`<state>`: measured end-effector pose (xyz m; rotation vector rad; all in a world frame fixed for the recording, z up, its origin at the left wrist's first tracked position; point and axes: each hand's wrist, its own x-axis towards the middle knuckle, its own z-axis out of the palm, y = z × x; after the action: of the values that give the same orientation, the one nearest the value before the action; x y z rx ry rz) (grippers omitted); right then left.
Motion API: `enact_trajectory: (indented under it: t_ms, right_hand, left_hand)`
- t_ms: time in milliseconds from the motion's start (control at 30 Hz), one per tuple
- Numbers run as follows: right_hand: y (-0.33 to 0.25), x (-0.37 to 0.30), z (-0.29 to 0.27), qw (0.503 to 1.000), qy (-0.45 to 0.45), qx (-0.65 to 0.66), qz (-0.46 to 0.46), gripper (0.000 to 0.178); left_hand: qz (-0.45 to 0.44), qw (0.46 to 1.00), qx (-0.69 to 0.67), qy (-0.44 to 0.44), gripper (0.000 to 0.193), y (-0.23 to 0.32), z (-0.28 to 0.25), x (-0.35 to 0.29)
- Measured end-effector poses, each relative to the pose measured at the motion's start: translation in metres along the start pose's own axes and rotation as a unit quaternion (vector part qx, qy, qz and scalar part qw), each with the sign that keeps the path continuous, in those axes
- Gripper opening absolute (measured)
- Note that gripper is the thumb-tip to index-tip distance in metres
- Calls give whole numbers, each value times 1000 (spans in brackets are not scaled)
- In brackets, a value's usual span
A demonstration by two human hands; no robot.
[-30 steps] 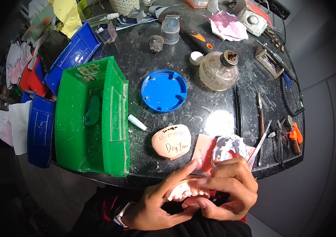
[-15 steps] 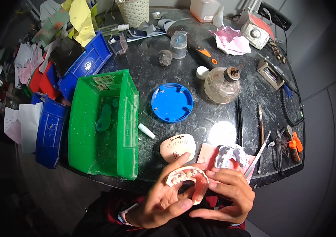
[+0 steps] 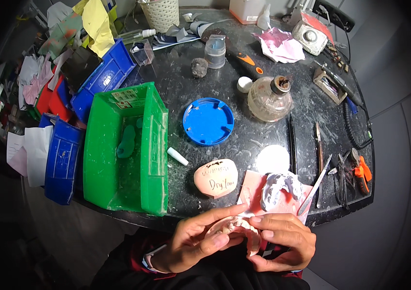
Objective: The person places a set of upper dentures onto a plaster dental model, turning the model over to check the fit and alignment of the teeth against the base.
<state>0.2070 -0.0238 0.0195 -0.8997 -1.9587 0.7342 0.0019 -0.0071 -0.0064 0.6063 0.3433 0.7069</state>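
Observation:
A horseshoe-shaped dental cast with a row of pale teeth and pinkish wax is held over my lap, just off the table's near edge. My left hand grips its left side, thumb in front and fingers behind. On the other side, my right hand has its fingertips on the teeth and its thumb by the lower right end. Behind my right hand, a grey-white dental impression or cast lies on a pink wax sheet. A pinkish plaster block with handwriting sits beyond my left hand.
At left stands a green bin beside blue bins. A blue round lid, a white cap-like tube and a glass burner bottle are farther back. A knife, a metal spatula and orange-handled pliers lie at right.
Both hands have tilted the dental cast, so its teeth now face up and its inner side shows less. My right fingers have moved onto the teeth. The view has shifted slightly.

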Motion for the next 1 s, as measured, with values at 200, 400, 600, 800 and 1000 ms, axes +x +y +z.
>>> enact_trajectory:
  t_ms: [200, 400, 600, 800, 1000]
  right_hand:
    - [-1, -2, 0, 1000, 4, 5, 17, 67]
    - [4, -4, 1, 999, 13, 30, 12, 67]
    - [5, -4, -3, 999, 5, 42, 21, 67]
    - [2, -4, -5, 998, -8, 50, 31, 67]
    - [3, -5, -7, 999, -11, 45, 21, 67]
  left_hand:
    - [-46, 998, 23, 42, 48, 8, 8, 1]
    - [-42, 997, 28, 55, 47, 4, 6, -1]
    - [-34, 992, -17, 118, 54, 3, 12, 3]
    - [-87, 995, 7, 42, 47, 10, 8, 3]
    - [-84, 995, 31, 44, 45, 11, 10, 3]
